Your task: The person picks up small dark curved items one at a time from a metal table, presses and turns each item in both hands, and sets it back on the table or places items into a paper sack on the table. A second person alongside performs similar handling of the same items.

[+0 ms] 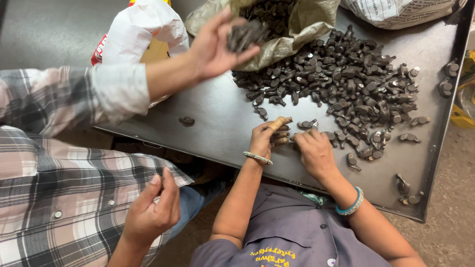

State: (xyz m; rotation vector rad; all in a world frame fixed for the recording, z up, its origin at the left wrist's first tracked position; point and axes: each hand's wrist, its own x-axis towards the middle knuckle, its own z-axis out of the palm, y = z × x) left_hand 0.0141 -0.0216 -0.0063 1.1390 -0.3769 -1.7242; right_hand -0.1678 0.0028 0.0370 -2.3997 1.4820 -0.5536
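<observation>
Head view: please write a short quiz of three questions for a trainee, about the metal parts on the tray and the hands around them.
1. True or false: the pile of dark metal parts lies on a metal tray.
2. Over what does the co-worker's hand hold its handful of parts?
3. Which hand has the blue bangle at its wrist? A: the person's left hand. B: the person's right hand. C: the co-worker's hand.

Key: 1 true. 2 the open sack. 3 B.
</observation>
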